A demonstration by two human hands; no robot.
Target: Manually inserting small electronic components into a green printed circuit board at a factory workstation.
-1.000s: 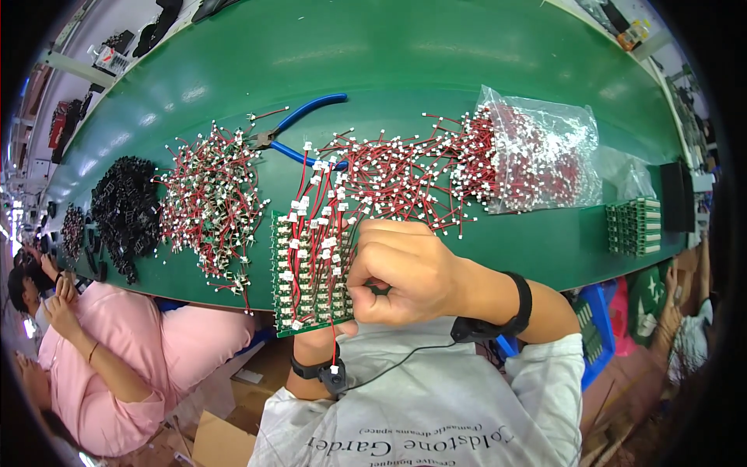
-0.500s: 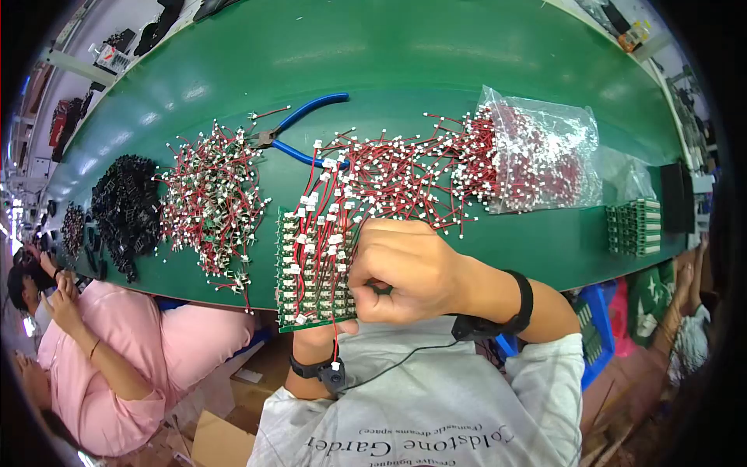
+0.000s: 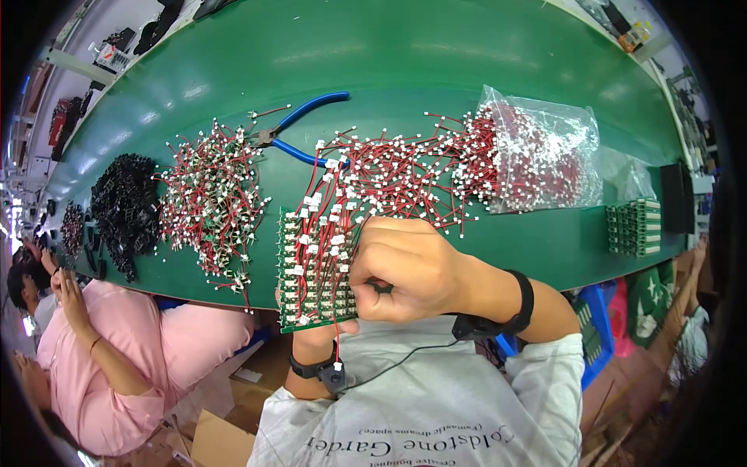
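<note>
A green circuit board panel (image 3: 311, 321), lined with small white connectors and many short red-and-black wire leads (image 3: 336, 226), stands tilted at the table's near edge. My left hand (image 3: 320, 336) grips it from below and behind; the board hides most of its fingers, and a fingertip shows at the lower right corner. Against the panel's right side, my right hand (image 3: 408, 268) is closed in a pinch, back of the hand up. What lies between its fingertips is hidden. One lead with a white plug (image 3: 338, 366) dangles below the board over my left wrist.
Beyond the board lies a loose pile of leads (image 3: 397, 167), spilling from a clear plastic bag (image 3: 545, 156). Blue-handled cutters (image 3: 299, 128), a heap of wired boards (image 3: 212, 202) and black parts (image 3: 126, 206) lie leftward. Stacked green boards (image 3: 634, 227) stand right. A person in pink (image 3: 117, 366) sits left.
The panel and its leads have shifted very slightly right. My right hand stays pinched at the same side. The neighbour's hands have moved a little.
</note>
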